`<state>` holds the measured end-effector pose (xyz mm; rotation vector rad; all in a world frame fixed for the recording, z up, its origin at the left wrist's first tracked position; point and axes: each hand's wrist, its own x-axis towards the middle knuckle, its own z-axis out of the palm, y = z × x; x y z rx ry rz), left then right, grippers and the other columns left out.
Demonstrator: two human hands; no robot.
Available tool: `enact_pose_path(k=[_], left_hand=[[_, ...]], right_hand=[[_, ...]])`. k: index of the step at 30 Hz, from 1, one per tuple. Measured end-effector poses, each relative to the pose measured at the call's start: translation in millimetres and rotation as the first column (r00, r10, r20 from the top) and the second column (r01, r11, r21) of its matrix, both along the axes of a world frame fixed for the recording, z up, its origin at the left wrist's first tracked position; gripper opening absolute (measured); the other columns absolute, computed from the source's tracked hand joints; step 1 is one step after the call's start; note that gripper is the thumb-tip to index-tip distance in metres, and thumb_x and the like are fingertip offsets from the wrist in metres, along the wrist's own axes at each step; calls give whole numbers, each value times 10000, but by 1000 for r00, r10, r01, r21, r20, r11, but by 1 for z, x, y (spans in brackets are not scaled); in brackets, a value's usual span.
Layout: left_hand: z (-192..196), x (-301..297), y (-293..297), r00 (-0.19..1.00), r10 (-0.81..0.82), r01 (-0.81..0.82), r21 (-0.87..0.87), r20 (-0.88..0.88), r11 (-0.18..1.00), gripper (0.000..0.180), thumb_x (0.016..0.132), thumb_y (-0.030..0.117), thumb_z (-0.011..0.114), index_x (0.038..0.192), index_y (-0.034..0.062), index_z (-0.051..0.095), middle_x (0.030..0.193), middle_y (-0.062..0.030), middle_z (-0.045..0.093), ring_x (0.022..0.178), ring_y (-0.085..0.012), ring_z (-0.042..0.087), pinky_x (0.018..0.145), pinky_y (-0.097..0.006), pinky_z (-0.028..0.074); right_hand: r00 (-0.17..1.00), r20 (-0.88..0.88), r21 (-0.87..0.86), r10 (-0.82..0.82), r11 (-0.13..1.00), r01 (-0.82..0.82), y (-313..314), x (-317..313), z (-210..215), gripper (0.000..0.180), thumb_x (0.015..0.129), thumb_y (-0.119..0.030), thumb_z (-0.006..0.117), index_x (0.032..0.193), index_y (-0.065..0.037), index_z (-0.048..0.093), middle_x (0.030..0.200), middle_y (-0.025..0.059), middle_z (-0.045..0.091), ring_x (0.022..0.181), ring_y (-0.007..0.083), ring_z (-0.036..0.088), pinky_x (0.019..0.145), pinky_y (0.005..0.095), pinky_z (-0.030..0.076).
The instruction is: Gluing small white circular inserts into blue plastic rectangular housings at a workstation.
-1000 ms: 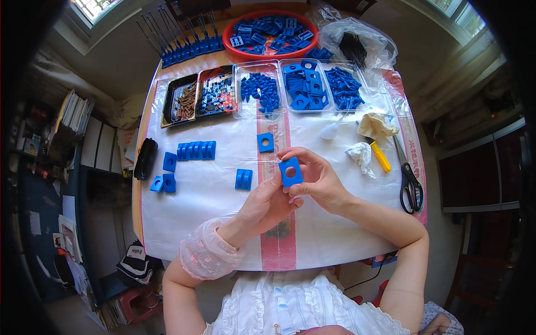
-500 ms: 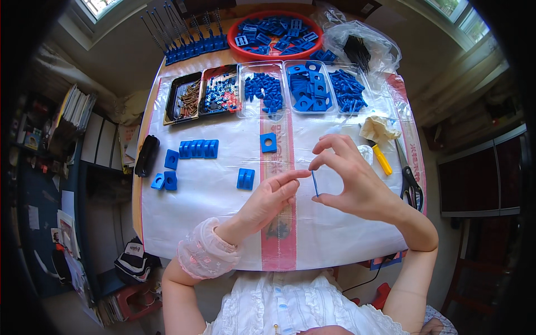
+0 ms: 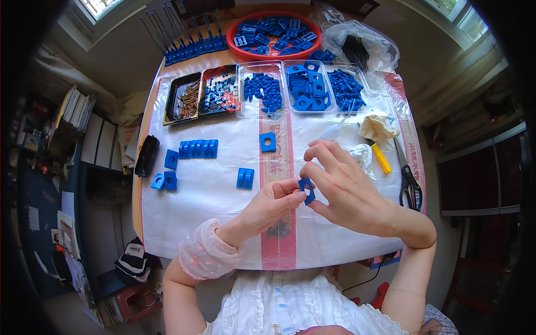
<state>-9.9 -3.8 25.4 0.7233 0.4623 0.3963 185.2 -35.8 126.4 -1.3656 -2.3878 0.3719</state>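
Both hands, the left hand and right hand, now pinch the small blue plastic square block, turned from edge-on to show its hole.

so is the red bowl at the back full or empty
Partly full. The red bowl holds a heap of flat blue plastic pieces covering its bottom, though its rim still shows above them; how deep the heap goes cannot be told.

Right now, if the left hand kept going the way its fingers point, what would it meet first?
The left hand points up and right, straight at the small blue square piece pinched by the right hand; its fingertips look already touching it, though depth is unclear.
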Motion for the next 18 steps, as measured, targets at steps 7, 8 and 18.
enact_pose_path(k=[7, 8, 18], left_hand=[[-5, -4, 1, 990, -61, 64, -20, 124, 998, 376, 987, 304, 621, 1245, 34, 584, 1219, -12, 573, 1095, -90, 520, 976, -311, 414], [-5, -5, 2, 984, -93, 95, -9, 150, 995, 393, 985, 325, 620, 1246, 35, 574, 1272, -32, 551, 1183, -125, 522, 1055, -362, 408], [-7, -5, 0, 977, -157, 164, -42, 142, 985, 410, 986, 337, 610, 1265, 44, 545, 1301, -36, 530, 1202, -119, 507, 1040, -332, 406]], right_hand=[[968, -249, -116, -6, 993, -23, -2, 13, -5, 389, 684, -104, 828, 992, -18, 607, 1145, 146, 519, 1156, 328, 479, 970, 405, 428], [956, -294, -138, -5, 990, -37, -3, 15, -5, 394, 681, -105, 837, 994, -22, 613, 1141, 142, 520, 1152, 325, 479, 970, 401, 428], [943, -332, -121, 2, 992, -45, -8, 14, -4, 396, 673, -84, 834, 994, -12, 615, 1115, 138, 528, 1121, 318, 499, 946, 386, 439]])
